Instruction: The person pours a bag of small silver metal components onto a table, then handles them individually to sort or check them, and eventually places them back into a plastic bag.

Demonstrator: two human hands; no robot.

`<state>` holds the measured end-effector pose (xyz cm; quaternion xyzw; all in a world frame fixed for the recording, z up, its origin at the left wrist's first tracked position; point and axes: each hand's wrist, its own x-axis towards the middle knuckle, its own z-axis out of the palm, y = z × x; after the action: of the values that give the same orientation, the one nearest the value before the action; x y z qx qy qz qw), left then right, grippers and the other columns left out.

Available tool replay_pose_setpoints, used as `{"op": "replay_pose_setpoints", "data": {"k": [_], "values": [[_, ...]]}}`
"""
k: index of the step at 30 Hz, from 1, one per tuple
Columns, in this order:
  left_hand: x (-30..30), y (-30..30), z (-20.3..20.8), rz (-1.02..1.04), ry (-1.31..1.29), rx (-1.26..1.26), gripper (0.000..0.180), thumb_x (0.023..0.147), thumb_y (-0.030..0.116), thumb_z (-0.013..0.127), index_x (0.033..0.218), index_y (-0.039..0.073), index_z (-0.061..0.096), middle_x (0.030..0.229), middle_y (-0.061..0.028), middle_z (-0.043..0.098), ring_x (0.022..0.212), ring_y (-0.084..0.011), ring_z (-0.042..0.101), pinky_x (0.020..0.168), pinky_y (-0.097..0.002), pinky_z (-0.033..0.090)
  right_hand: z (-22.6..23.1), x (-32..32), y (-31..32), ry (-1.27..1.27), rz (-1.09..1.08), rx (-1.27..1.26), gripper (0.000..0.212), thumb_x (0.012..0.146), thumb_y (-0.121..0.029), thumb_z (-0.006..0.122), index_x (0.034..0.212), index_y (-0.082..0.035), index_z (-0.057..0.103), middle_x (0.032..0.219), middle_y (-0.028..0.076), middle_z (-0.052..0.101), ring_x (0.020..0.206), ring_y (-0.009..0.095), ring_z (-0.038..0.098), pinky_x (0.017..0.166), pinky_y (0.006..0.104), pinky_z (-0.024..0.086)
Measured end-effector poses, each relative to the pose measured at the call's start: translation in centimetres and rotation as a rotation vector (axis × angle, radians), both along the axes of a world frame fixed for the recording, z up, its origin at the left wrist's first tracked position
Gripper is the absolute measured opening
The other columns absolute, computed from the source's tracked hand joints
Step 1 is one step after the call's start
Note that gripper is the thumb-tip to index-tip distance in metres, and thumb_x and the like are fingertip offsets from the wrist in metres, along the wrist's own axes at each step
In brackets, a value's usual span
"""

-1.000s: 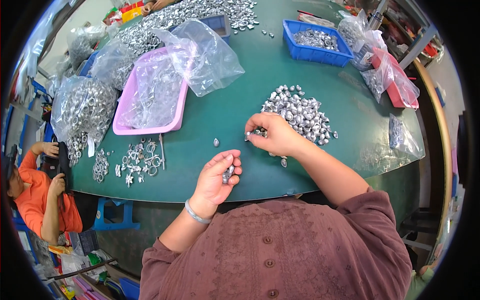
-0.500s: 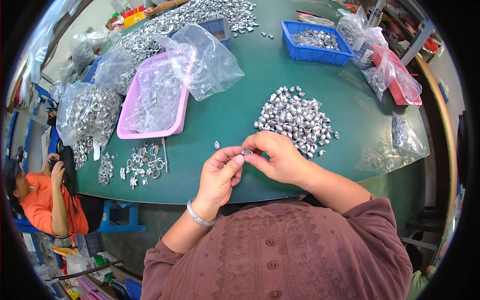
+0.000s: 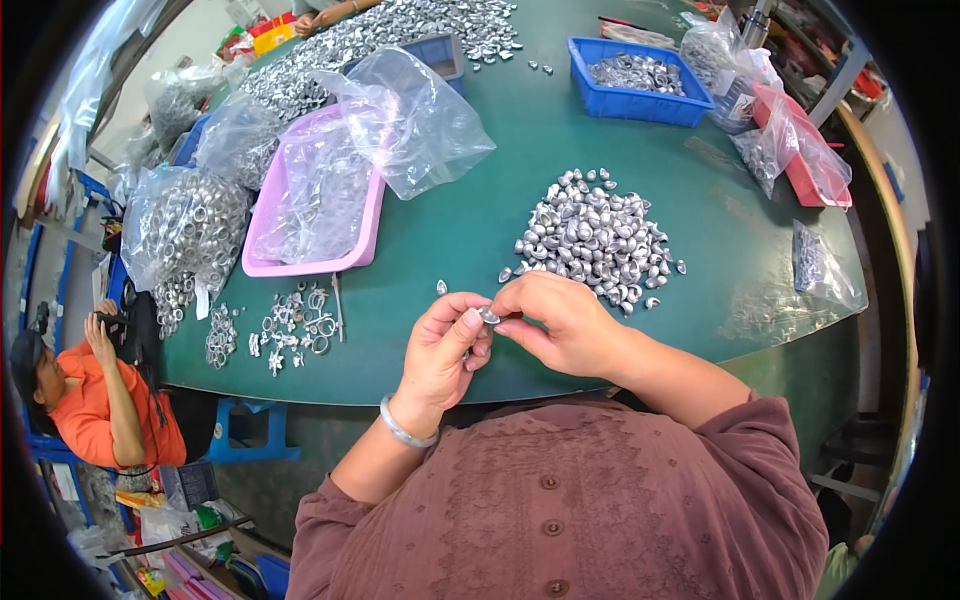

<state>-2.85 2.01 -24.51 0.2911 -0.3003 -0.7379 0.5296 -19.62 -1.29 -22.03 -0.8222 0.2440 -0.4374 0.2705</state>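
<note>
Close to the table's near edge, my left hand (image 3: pixel 440 345) pinches a small shiny silver metal piece (image 3: pixel 488 316), rounded like a shell, between thumb and fingers. My right hand (image 3: pixel 555 325) grips the right side of that piece with its thumb and fingertips. My left fingers partly hide what lies behind them. Just beyond my right hand spreads a pile of silver shell-shaped metal pieces (image 3: pixel 595 235). A single loose piece (image 3: pixel 442 287) lies on the green table (image 3: pixel 450 235) beyond my left hand.
Left of my hands lie small rings and castings (image 3: pixel 298 320). Behind them stand a pink tub (image 3: pixel 375 225) with plastic bags and a bag of rings (image 3: pixel 185 225). A blue tray (image 3: pixel 640 108) and red tray (image 3: pixel 815 180) stand at right. A person in orange (image 3: pixel 110 400) sits left.
The metal piece has turned in my fingers, and more of its surface shows. My hands have stayed close together. The whole view has shifted slightly.
</note>
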Motion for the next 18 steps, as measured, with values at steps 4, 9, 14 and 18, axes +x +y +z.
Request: {"op": "replay_pose_setpoints", "data": {"k": [4, 9, 14, 18], "values": [[0.34, -0.01, 0.03, -0.05, 0.079, 0.052, 0.013, 0.087, 0.015, 0.052, 0.094, 0.005, 0.054, 0.076, -0.0009, 0.053, 0.058, -0.0068, 0.044, 0.046, -0.0168, 0.033, 0.27, 0.31, 0.22, 0.006, -0.001, -0.017, 0.015, 0.07, -0.003, 0.063, 0.082, -0.004, 0.054, 0.076, 0.007, 0.057, 0.07, 0.026, 0.056, 0.061, 0.0345, 0.044], [0.37, -0.03, -0.04, -0.079, 0.106, 0.095, 0.014, 0.088, 0.018, 0.051, 0.092, 0.005, 0.054, 0.075, -0.0012, 0.052, 0.058, -0.0071, 0.043, 0.046, -0.0167, 0.033, -0.01, 0.33, 0.04, 0.012, 0.006, -0.01, 0.009, 0.072, -0.003, 0.061, 0.079, -0.003, 0.055, 0.075, 0.007, 0.057, 0.069, 0.025, 0.056, 0.06, 0.0335, 0.044], [0.51, 0.18, -0.14, -0.085, 0.075, 0.123, 0.017, 0.088, 0.022, 0.05, 0.091, 0.006, 0.053, 0.073, -0.001, 0.05, 0.057, -0.0081, 0.042, 0.044, -0.0164, 0.031, 0.02, 0.23, 0.07, -0.299, 0.166, 0.879, 0.006, 0.08, -0.008, 0.057, 0.079, -0.002, 0.056, 0.075, 0.002, 0.058, 0.067, 0.012, 0.054, 0.06, 0.0268, 0.044], [0.4, 0.36, 0.51, -0.102, 0.055, 0.15, 0.02, 0.088, 0.025, 0.049, 0.089, 0.005, 0.053, 0.073, -0.0008, 0.05, 0.057, -0.0078, 0.041, 0.043, -0.0163, 0.03, -0.56, -0.29, -0.41, -0.487, 0.297, 1.246, 0.008, 0.083, -0.012, 0.057, 0.085, -0.004, 0.056, 0.076, 0.001, 0.057, 0.069, 0.008, 0.053, 0.061, 0.022, 0.043]]}}
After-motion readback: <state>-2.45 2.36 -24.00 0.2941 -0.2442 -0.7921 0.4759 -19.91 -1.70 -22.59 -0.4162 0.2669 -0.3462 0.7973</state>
